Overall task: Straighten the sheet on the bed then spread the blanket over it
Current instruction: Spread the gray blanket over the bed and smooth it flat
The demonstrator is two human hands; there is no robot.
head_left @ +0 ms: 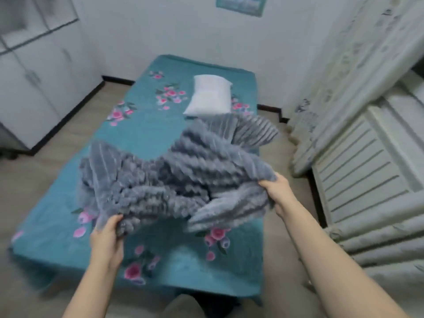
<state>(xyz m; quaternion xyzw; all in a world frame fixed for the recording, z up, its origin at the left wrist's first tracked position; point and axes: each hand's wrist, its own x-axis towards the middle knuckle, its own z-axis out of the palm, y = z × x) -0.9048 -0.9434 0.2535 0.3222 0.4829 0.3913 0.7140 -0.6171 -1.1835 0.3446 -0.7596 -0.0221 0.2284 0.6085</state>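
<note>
Grey blanket up off the bed, gripped in both hands!

The bed [249,284] fills the middle, its teal flowered sheet [146,138] lying flat; a white cupboard [41,88] on the left has its doors closed. The bunched grey blanket [174,175] hangs above the sheet's near half. A white pillow [210,96] sits near the far end. The left hand [107,239] and right hand [277,193] each curl tight round a blanket edge.

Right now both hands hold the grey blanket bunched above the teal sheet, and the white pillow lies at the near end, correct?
Not quite. The head view shows the pillow at the far end. The left hand and right hand do grip the bunched blanket above the sheet.
</note>
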